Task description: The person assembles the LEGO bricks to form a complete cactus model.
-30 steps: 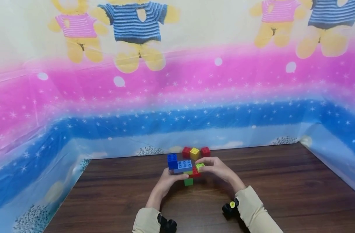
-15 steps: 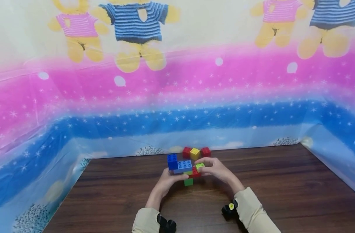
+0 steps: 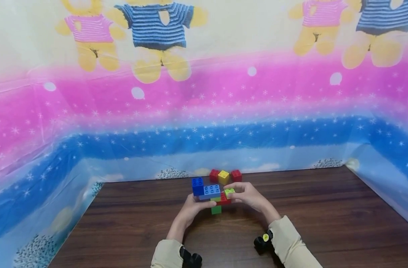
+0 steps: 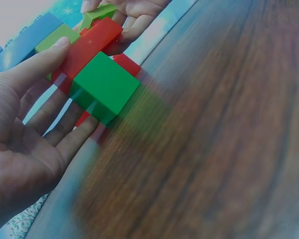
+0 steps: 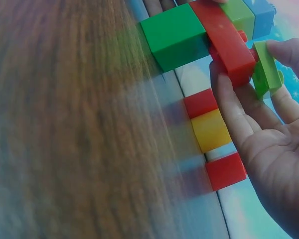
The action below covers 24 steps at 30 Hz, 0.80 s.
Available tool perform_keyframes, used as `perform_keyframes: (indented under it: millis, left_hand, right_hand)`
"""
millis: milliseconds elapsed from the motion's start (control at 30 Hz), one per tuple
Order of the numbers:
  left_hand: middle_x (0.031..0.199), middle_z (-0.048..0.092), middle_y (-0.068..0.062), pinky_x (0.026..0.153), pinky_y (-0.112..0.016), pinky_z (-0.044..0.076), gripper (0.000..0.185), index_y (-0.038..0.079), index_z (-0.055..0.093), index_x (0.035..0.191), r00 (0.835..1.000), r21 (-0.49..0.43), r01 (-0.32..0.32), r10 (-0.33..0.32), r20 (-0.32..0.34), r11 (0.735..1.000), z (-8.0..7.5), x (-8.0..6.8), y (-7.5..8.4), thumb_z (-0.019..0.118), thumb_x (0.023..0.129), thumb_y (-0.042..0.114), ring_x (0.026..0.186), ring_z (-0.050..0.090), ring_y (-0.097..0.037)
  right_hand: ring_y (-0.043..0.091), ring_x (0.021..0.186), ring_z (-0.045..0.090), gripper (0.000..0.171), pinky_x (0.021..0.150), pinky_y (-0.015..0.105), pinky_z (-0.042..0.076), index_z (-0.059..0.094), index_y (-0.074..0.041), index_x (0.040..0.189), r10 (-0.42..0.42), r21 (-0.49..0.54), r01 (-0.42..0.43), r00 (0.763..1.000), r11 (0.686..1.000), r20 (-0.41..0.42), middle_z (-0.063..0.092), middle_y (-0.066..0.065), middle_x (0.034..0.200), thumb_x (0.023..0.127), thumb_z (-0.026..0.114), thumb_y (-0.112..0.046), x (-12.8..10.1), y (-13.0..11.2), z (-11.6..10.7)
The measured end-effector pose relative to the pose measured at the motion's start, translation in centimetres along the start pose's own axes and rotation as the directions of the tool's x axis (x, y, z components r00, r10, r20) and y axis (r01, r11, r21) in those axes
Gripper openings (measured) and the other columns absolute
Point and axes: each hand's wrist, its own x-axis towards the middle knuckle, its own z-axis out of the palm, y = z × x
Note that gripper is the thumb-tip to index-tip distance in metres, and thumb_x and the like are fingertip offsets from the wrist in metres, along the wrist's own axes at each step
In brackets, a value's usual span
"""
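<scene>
My left hand grips a stack of toy building bricks, its thumb lying across the front and its fingers behind. The stack has a green brick at the bottom and a long red brick above it. A lime brick sits on the red one, with a light blue brick over that. At the stack's left end, a dark blue brick stands on top. My right hand pinches a small lime brick between thumb and fingers. This brick is tilted over the red brick's studs at its right end.
Behind the stack, a red brick, a yellow brick and another red brick stand in a row near the far edge of the wooden table. A printed cloth rises behind the table and along both sides.
</scene>
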Motion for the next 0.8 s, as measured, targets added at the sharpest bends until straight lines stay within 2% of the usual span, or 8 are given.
perform_keyframes:
  millis: [467, 700, 800]
  left_hand:
    - [0.131, 0.062, -0.017, 0.113, -0.053, 0.037, 0.057, 0.005, 0.054, 0.133, 1.000, -0.005, -0.009, 0.010, 0.008, 1.000, 0.00, -0.02, 0.03, 0.076, 0.084, 0.024, 0.119, 0.059, -0.024]
    - [0.131, 0.062, -0.016, 0.113, -0.052, 0.038, 0.058, 0.005, 0.054, 0.133, 1.000, -0.005, -0.013, 0.013, 0.001, 1.000, 0.03, 0.03, 0.00, 0.077, 0.084, 0.024, 0.118, 0.060, -0.023]
    - [0.132, 0.062, -0.016, 0.112, -0.052, 0.038, 0.057, 0.005, 0.054, 0.134, 1.000, -0.005, -0.012, 0.012, 0.003, 1.000, 0.01, 0.05, -0.08, 0.076, 0.085, 0.024, 0.119, 0.059, -0.024]
  right_hand:
    - [0.017, 0.104, 0.066, 0.043, 0.092, 0.035, 0.057, 0.061, -0.001, 0.126, 0.002, -0.020, -0.002, 1.000, 1.000, -0.003, 0.060, 0.020, 0.129, 0.093, 0.066, -0.028, -0.06, -0.19, -0.02]
    - [0.016, 0.100, 0.061, 0.039, 0.087, 0.032, 0.055, 0.063, -0.005, 0.125, -0.026, -0.117, 0.023, 0.999, 0.993, -0.027, 0.064, 0.019, 0.123, 0.092, 0.066, -0.026, -0.14, -0.51, 0.43]
    - [0.017, 0.099, 0.062, 0.039, 0.087, 0.033, 0.056, 0.063, -0.005, 0.124, -0.020, -0.119, 0.015, 0.999, 0.993, -0.044, 0.065, 0.019, 0.122, 0.092, 0.066, -0.026, -0.22, -0.51, 0.57]
